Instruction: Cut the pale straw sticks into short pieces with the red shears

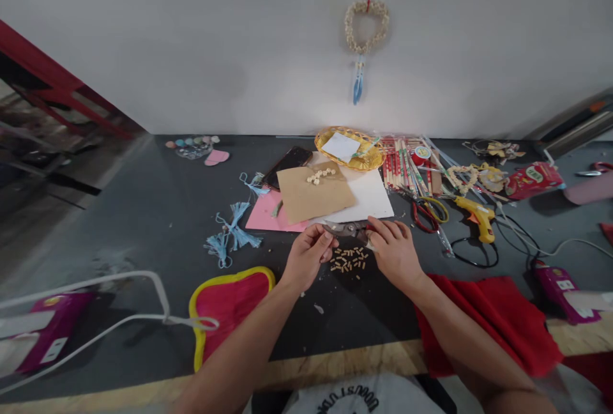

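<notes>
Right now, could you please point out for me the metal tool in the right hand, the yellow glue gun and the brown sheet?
Metal tool (348, 229): head view, on its grey metal part.
Yellow glue gun (483, 214): head view, on its body.
Brown sheet (313, 200): head view, on its bare middle.

Light-grey top (400, 396), black block lettering (352, 392) arced across the front, upside down from head cam, wording unclear. Left forearm (261, 331) and right forearm (454, 331) bare. Left hand (310, 253), right hand (396, 255) ungloved.

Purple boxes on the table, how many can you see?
2. The first purple box is at the lower left; the second purple box is at the right, beyond the red cloth.
</notes>
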`<control>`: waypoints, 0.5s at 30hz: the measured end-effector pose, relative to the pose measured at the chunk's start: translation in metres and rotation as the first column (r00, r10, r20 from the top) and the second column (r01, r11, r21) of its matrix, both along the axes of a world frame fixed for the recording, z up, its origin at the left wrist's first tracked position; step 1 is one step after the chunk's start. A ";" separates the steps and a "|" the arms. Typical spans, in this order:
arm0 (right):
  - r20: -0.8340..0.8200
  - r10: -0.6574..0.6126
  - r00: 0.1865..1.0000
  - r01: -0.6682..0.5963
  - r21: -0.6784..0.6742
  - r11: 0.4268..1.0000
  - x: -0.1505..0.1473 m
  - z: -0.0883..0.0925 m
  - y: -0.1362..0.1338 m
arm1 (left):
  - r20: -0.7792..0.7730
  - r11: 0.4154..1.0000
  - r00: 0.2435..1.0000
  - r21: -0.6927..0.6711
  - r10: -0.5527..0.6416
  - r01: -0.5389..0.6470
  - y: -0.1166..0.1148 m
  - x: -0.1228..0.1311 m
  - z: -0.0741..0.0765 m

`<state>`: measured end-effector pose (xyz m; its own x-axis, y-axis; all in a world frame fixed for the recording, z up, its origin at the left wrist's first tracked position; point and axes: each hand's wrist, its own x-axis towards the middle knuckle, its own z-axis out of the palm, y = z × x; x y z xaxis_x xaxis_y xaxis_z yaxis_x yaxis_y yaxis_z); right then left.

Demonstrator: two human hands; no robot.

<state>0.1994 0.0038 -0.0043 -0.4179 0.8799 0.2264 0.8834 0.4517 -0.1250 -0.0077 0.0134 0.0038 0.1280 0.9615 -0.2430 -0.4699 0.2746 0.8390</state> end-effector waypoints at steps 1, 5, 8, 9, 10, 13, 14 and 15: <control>-0.012 0.002 1.000 -0.002 -0.002 1.000 0.000 -0.001 0.000 | -0.006 1.000 1.000 -0.002 -0.002 0.002 0.000 0.000 0.000; -0.136 -0.018 0.991 0.012 -0.040 0.999 0.000 -0.008 0.001 | -0.025 1.000 1.000 -0.004 -0.008 0.008 0.000 -0.001 -0.001; -0.186 -0.043 0.982 0.031 -0.070 0.997 0.000 -0.009 0.002 | -0.036 1.000 0.999 0.014 -0.027 0.028 -0.002 -0.001 0.001; -0.175 -0.041 0.984 0.028 -0.079 0.996 0.000 -0.008 0.003 | -0.040 0.999 0.999 0.023 -0.037 0.038 -0.002 -0.001 0.002; -0.155 -0.035 0.987 0.021 -0.090 0.996 0.000 -0.007 0.003 | -0.044 0.998 0.998 0.031 -0.046 0.047 -0.003 -0.001 0.002; -0.087 -0.018 0.996 0.007 -0.126 0.992 0.002 -0.002 0.003 | -0.054 0.996 0.996 0.048 -0.076 0.079 -0.005 -0.001 0.002; -0.068 -0.018 0.998 0.008 -0.136 0.991 0.003 -0.001 0.003 | -0.056 0.995 0.995 0.050 -0.086 0.089 -0.006 -0.001 0.001; -0.053 -0.019 0.998 0.011 -0.143 0.990 0.003 0.000 0.003 | -0.056 0.994 0.994 0.053 -0.096 0.099 -0.006 -0.001 0.001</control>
<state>0.2027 0.0072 -0.0043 -0.3949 0.9109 0.1198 0.8800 0.4125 -0.2355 -0.0091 0.0072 0.0046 0.2099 0.9574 -0.1984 -0.3971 0.2689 0.8775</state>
